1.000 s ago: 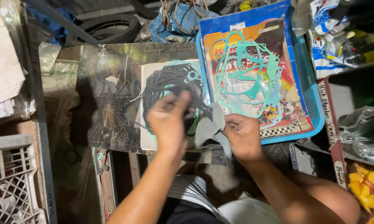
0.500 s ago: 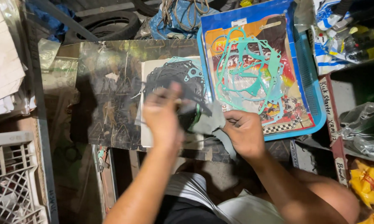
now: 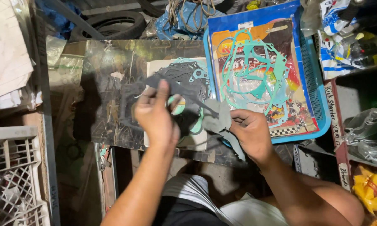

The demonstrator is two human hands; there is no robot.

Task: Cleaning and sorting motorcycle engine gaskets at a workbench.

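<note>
My left hand (image 3: 155, 113) pinches one end of a thin dark grey gasket (image 3: 184, 94) and lifts it above a white card (image 3: 159, 67) covered with dark and teal gaskets. My right hand (image 3: 251, 134) grips the other end of that gasket, where a wider grey flap (image 3: 217, 119) hangs down. Both hands hover over a worn metal-topped bench (image 3: 109, 83). Just right of my hands lies a blue plastic tray (image 3: 318, 96) holding a colourful gasket pack with a teal cover gasket (image 3: 255, 71) on top.
A white plastic crate (image 3: 12, 175) stands at the lower left. A tyre (image 3: 109, 23) and tangled cords (image 3: 188, 12) lie beyond the bench. Packaged parts (image 3: 351, 37) and shelves crowd the right side, with yellow packets (image 3: 370, 188) low down.
My left hand has drawn the gasket's end leftward and up, stretching it out between both hands. The right hand stayed near the tray's front corner.
</note>
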